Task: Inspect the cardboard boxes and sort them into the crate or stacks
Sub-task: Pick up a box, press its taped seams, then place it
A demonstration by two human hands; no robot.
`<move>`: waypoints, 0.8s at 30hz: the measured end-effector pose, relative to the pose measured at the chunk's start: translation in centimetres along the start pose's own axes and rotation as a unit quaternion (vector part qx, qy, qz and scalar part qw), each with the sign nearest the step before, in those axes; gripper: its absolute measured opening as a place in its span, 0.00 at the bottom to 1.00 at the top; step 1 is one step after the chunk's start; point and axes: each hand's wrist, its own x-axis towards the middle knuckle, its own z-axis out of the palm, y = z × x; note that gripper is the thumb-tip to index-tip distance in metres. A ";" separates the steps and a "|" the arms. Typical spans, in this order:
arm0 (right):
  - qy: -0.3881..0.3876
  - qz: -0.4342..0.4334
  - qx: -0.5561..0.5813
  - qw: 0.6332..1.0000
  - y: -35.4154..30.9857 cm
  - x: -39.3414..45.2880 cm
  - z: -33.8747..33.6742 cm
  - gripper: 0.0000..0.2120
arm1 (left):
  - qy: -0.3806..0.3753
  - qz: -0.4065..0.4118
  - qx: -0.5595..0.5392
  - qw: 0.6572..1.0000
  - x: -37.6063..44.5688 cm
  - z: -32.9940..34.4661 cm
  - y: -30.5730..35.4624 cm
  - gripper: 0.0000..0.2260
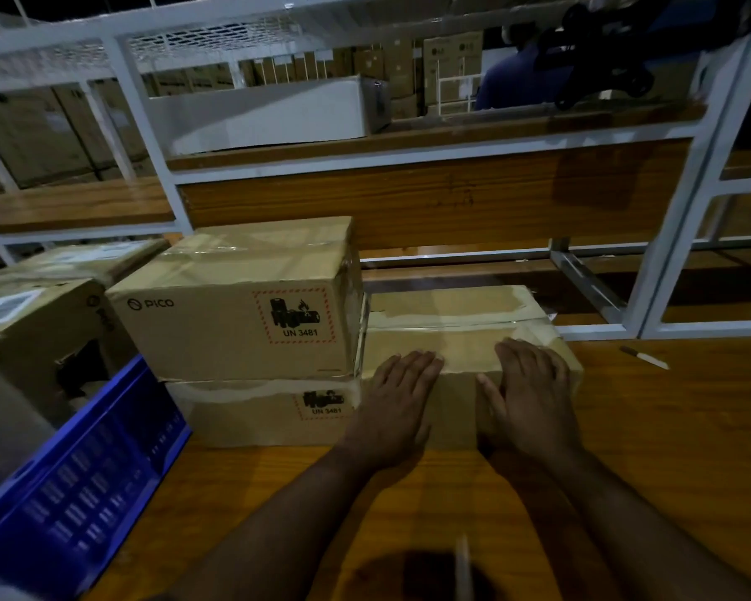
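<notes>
A low taped cardboard box (452,323) lies on the wooden table in front of me. My left hand (397,401) lies flat over its near top edge with straight fingers. My right hand (532,396) lies flat over the same edge, further right. To the left, touching this box, two PICO boxes are stacked: the upper box (239,314) and the lower box (252,414), both with UN 3481 battery labels. A blue crate (83,466) stands at the near left, and a damaged box (31,340) rises from it.
The wooden table (647,448) stretches right and toward me. A white pen-like object (642,357) lies at the right. A white metal shelf frame (673,236) rises behind the boxes. Another box (79,258) sits at far left. A person in blue (508,80) is behind the rack.
</notes>
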 end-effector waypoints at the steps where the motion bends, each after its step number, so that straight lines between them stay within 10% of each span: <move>1: -0.001 0.001 -0.002 1.000 0.0 0.2 0.1 0.31 | 0.000 -0.001 -0.001 1.000 0.2 0.0 -0.1 0.40; 24: -0.028 -0.019 -0.005 0.999 -5.7 -2.4 0.0 0.30 | -0.059 -0.008 -0.059 0.996 1.7 -2.0 -0.8 0.44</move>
